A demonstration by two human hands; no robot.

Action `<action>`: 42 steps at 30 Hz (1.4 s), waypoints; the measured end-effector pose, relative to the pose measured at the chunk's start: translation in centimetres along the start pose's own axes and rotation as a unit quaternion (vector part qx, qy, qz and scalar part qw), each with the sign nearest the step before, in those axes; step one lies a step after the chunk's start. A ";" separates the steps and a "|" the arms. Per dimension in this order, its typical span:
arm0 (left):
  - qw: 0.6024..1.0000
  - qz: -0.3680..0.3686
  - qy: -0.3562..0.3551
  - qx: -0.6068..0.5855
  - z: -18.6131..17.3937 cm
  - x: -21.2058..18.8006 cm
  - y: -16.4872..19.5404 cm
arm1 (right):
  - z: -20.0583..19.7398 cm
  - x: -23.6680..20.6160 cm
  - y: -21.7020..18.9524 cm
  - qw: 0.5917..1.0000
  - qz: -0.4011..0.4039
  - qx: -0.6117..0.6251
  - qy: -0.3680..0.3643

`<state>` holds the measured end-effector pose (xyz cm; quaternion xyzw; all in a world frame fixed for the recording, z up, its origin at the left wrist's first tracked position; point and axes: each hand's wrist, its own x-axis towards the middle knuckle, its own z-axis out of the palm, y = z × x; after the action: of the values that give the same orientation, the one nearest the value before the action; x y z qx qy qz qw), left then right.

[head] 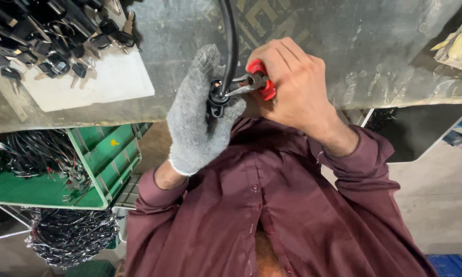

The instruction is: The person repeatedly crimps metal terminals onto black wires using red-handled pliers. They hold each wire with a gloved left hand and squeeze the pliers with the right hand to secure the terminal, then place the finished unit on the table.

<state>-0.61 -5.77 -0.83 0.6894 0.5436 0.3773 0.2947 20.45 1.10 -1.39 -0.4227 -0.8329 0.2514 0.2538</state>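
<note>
You work at the near edge of the grey metal table point(344, 46), both hands raised over it just in front of your chest. Left of your left hand and lower down stands a green crate point(113, 159) filled with bundled wires point(36, 154). Beyond that hand, a white board point(102, 82) carries a heap of black-headed keys point(51, 36).

Your left hand point(197, 118), in a grey knitted glove, is closed around a black cable point(231, 41) that runs away from you across the table. Your right hand point(292, 87) is bare and curled tight around red-handled pliers point(256, 81). The plier tips meet the small black fitting point(216, 100) at the cable's end, which sits at the top of your left fist, just beside your right knuckles.

This looks like the working step itself: tool on the part, part braced. Whether the tips bite metal or plastic is too small to tell. Any further move calls for a firm left grip, a measured squeeze, and gloved fingertips kept out from under the tips.
</note>
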 end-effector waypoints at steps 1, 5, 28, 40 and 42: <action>1.000 0.003 0.004 0.011 0.4 -0.3 -0.2 | 0.0 -0.1 0.0 1.000 0.000 -0.001 0.001; 0.999 0.017 0.024 0.028 1.3 -0.8 -0.1 | 0.0 -0.3 0.0 0.999 0.011 -0.040 0.001; 0.990 -0.034 -0.056 0.127 -1.8 2.0 2.8 | 1.7 0.1 -1.2 0.995 0.083 -0.044 0.041; 0.984 -0.038 -0.123 -0.122 -3.1 2.2 3.8 | 0.8 1.3 0.4 0.991 -0.049 0.120 0.022; 0.995 -0.038 -0.075 0.058 -2.4 2.6 3.6 | 1.0 0.7 -0.4 0.999 0.022 0.040 0.010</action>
<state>-0.36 -4.12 3.92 0.7106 0.5665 0.2813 0.3081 19.21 1.29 -1.75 -0.4329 -0.8102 0.2859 0.2728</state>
